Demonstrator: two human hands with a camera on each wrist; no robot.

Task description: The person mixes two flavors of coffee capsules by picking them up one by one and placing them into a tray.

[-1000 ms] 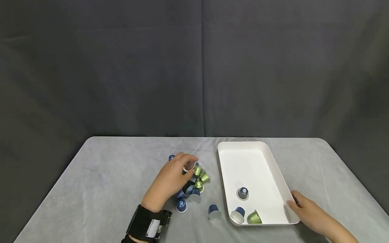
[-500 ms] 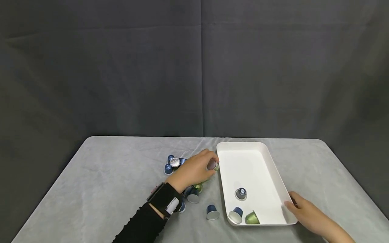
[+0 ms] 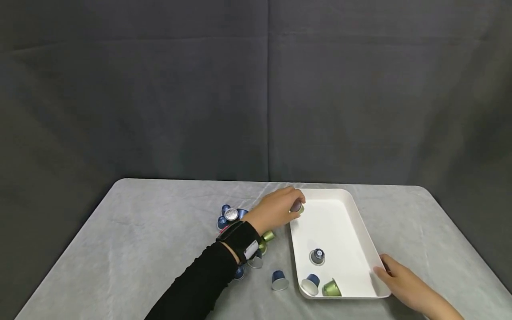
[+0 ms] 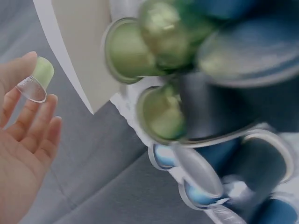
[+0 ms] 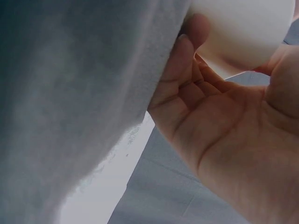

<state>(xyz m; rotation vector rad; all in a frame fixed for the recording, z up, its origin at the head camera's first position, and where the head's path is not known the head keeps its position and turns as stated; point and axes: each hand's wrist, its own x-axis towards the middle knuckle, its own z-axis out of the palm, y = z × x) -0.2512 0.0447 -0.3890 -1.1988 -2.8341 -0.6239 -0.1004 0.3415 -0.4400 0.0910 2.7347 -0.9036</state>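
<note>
My left hand [image 3: 277, 209] is at the far left edge of a white tray [image 3: 336, 226]. Between thumb and fingers it pinches a light green coffee capsule [image 4: 43, 71], whose silvery lid faces the palm side in the left wrist view. On the opposite side, my right hand [image 3: 403, 281] grips the tray's near right rim, thumb on the wall and fingers curled underneath, as the right wrist view shows. Inside the tray are a dark capsule [image 3: 318, 256] standing lid down, a blue capsule [image 3: 311, 283] and a green capsule [image 3: 331, 288] near the front.
Left of the tray lies a pile of blue, dark and green capsules [image 3: 231, 214], partly hidden by the left forearm. One blue capsule [image 3: 279, 281] lies alone between pile and tray. A grey cloth [image 3: 120, 249] covers the table.
My left hand has picked the green capsule off the pile and carried it rightward to the tray's far left edge. My right hand keeps its grip on the rim.
</note>
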